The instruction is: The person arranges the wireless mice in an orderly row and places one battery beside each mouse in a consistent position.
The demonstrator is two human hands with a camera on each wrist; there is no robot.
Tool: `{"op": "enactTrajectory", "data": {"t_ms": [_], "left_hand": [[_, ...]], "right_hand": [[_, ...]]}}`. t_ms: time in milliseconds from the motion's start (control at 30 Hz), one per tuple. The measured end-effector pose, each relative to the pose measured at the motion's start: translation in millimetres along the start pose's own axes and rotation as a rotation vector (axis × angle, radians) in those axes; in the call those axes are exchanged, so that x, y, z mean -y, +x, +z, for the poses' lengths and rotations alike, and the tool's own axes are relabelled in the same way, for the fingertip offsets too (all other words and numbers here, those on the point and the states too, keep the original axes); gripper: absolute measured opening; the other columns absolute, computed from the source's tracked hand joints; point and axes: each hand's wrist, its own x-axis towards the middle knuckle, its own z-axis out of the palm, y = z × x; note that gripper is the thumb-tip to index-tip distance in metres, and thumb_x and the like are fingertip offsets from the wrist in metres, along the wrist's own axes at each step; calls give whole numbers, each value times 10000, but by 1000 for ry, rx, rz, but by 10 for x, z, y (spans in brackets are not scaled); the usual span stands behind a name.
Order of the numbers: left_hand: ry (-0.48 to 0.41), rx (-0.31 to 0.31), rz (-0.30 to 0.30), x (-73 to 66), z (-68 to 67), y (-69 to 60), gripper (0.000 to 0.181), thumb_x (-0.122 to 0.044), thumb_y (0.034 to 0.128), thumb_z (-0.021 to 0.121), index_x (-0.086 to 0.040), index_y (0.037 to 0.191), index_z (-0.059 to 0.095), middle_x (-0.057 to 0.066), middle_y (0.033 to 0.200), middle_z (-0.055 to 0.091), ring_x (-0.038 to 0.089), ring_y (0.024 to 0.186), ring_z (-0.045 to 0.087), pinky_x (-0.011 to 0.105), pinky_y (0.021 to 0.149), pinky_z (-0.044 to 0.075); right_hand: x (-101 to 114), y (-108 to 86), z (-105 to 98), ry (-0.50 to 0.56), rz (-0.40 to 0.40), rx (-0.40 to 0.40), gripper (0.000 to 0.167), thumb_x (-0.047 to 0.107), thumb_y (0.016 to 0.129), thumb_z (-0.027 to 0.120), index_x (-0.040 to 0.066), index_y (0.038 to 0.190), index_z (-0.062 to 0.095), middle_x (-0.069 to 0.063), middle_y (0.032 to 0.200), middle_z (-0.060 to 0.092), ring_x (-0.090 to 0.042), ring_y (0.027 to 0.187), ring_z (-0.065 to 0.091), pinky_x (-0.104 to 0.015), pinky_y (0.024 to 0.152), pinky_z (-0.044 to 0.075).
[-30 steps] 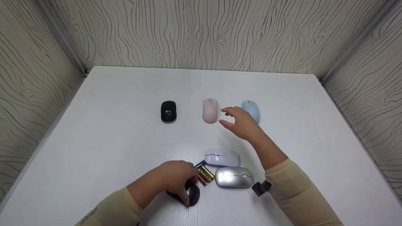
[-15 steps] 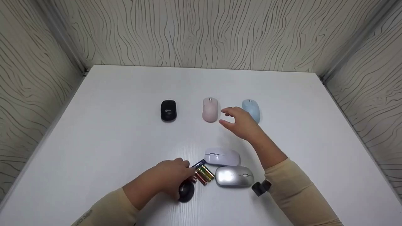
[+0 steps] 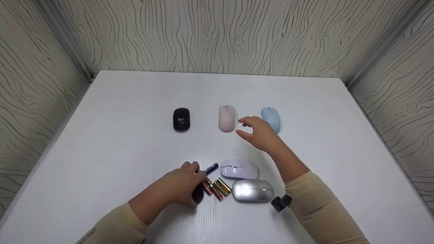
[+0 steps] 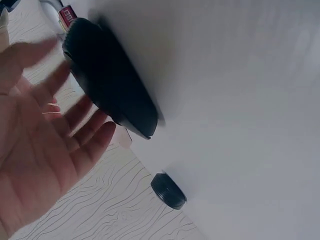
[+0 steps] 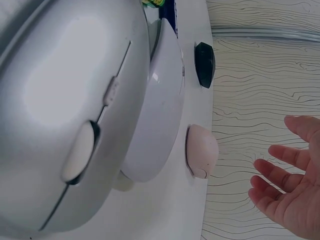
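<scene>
My left hand [image 3: 178, 186] grips a black computer mouse [image 3: 198, 195] near the table's front, its thumb along the near side; the hand covers most of the mouse in the head view. In the left wrist view the fingers lie along the dark mouse [image 4: 110, 75]. Right beside it lie red batteries [image 3: 217, 192], green-and-gold batteries [image 3: 222, 186] and a dark blue battery [image 3: 212, 168]. Farther back, my right hand [image 3: 261, 134] holds nothing, fingers loosely spread, between a pink mouse [image 3: 226, 118] and a light blue mouse [image 3: 271, 119], which it partly covers.
A pale lavender mouse [image 3: 239, 169] and a silver mouse [image 3: 252, 190] lie crosswise to the right of the batteries. Another black mouse [image 3: 181, 119] stands in the back row, left of the pink one. Wood-patterned panels [image 3: 217, 37] enclose the white table [image 3: 118, 101].
My left hand has shifted left and slightly away from me, and the black mouse has moved with it. The blue battery has moved back and left; more red batteries show. My right hand stays put.
</scene>
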Motion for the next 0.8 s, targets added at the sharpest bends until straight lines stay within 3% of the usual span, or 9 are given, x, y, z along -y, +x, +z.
{"op": "enactTrajectory", "data": {"t_ms": [167,300,500,633,800], "left_hand": [[-66,-94,-309,-15,48,40,821,-635,680,659,-50,1229,487,145,985,509,285,845,528,394,594,478],[-69,-80,-447,-11,90,64,884,-689,681,605,-49,1275,466,173,950,549,278,776,563,394,560,478],[-103,-51,-477,5,99,79,910,-683,678,616,-33,1296,460,152,870,605,226,738,568,386,578,487],[-124,-7,-463,8,63,67,878,-614,701,655,-36,1326,442,175,968,602,232,796,564,396,626,496],[-144,1,-428,0,7,48,798,-446,668,757,-38,1292,471,188,1038,552,246,803,551,402,648,502]], "right_hand": [[36,14,26,12,16,12,446,330,880,596,117,1264,522,-115,1201,549,-311,1137,492,-444,913,431],[65,16,41,16,46,26,452,339,878,597,127,1269,518,-103,1202,546,-301,1146,485,-436,914,435],[76,-4,38,15,57,28,460,348,878,596,132,1275,513,-99,1204,544,-298,1151,483,-440,912,437],[80,-11,31,12,58,28,459,359,877,595,139,1272,517,-95,1214,544,-285,1152,484,-436,914,437],[77,-19,7,-1,39,24,452,344,881,592,124,1270,518,-111,1207,550,-292,1144,488,-445,917,431]]}}
